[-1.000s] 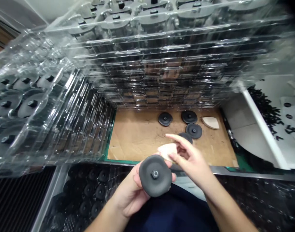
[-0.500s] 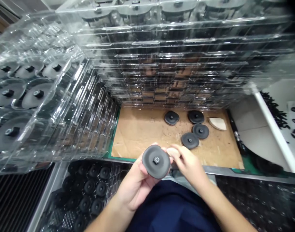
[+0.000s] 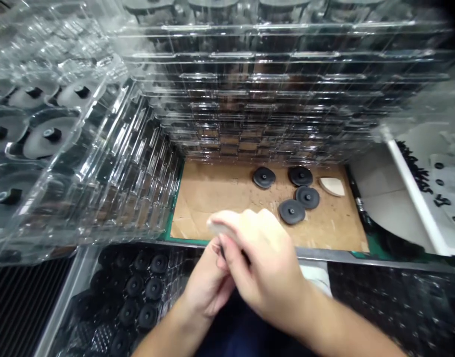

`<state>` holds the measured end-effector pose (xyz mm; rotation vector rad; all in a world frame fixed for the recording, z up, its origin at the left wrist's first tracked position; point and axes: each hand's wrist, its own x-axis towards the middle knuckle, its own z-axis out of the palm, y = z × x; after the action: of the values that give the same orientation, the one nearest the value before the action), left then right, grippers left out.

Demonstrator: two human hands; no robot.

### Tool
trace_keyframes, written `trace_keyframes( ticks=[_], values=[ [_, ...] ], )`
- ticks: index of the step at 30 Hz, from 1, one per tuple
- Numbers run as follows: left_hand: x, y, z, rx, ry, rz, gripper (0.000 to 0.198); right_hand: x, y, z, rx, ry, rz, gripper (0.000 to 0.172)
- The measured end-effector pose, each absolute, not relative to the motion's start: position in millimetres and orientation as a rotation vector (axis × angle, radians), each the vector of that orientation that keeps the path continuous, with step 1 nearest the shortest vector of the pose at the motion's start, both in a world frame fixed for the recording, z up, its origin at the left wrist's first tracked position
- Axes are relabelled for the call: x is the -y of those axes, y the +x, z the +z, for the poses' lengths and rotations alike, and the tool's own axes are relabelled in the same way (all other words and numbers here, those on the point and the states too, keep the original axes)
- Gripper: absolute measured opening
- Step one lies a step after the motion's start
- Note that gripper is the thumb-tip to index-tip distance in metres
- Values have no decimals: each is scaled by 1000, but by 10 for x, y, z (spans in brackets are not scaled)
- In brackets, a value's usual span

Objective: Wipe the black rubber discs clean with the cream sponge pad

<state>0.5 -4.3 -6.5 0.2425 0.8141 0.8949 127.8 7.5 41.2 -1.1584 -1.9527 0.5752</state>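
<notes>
My left hand (image 3: 208, 280) is closed around a black rounded disc, of which only a dark sliver (image 3: 222, 251) shows now. My right hand (image 3: 266, 258) lies over it and hides most of the disc. Between the thumb and fingers of that hand is a pale, flat pad (image 3: 219, 227), seen edge-on against the disc; whether they touch I cannot tell. Beyond the hands, several similar black discs (image 3: 292, 211) with raised centre studs lie on the cardboard (image 3: 212, 198). A pale wedge-shaped pad (image 3: 332, 186) rests at their right.
Tall stacks of clear plastic trays (image 3: 249, 99) stand at the back and left (image 3: 111, 163), holding black discs. A lower tray of discs (image 3: 138, 285) sits at front left. To the right is a white-edged bin (image 3: 417, 193) beside small black parts (image 3: 415, 168).
My right hand has moved left and over the disc with the pale pad, covering it. The disc, which faced up, is now mostly hidden. The view has shifted slightly.
</notes>
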Motion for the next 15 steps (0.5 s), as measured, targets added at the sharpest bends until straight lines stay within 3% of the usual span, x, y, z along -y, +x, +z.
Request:
trace_keyframes(
  ticks=[5, 10, 12, 15],
  values=[
    [37, -58, -76, -768, 204, 890, 55, 99, 1517, 457, 2046, -1098, 862, 19],
    [14, 23, -11, -718, 190, 863, 55, 110, 1651, 528, 2047, -1420, 482, 23],
    [28, 41, 18, -753, 200, 844, 49, 10, 1619, 533, 2101, -1285, 353, 26],
    [64, 26, 21, -772, 272, 822, 47, -136, 1588, 478, 2161, -956, 544, 29]
  ],
)
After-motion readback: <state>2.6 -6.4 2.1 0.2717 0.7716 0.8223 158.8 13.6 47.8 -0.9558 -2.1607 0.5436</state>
